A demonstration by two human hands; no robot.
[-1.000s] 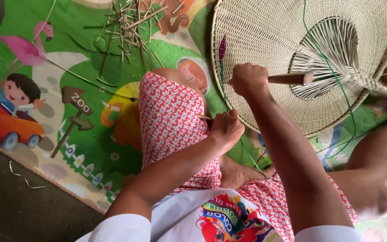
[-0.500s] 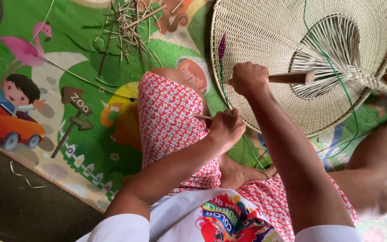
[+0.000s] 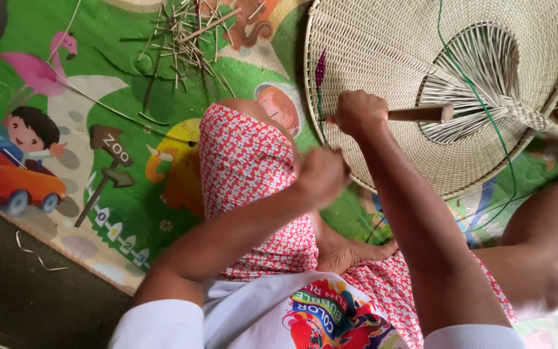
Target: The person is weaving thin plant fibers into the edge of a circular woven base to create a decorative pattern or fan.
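Woven fan (image 3: 382, 58) cut off at top

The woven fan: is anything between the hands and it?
Nothing visible blocks the right hand: it rests against the woven fan, gripping a wooden-handled tool. The left hand is fisted beside the fan's edge, above the knee in red patterned cloth. Whether it touches the fan cannot be told.

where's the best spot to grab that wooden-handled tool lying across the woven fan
Probably by the bare wooden handle, coming from its free blunt end on the right. It lies roughly level across the woven fan, with that end pointing toward the spread ribs and uncovered. The right hand already wraps the other end near the fan's edge; the left hand is beside the knee.
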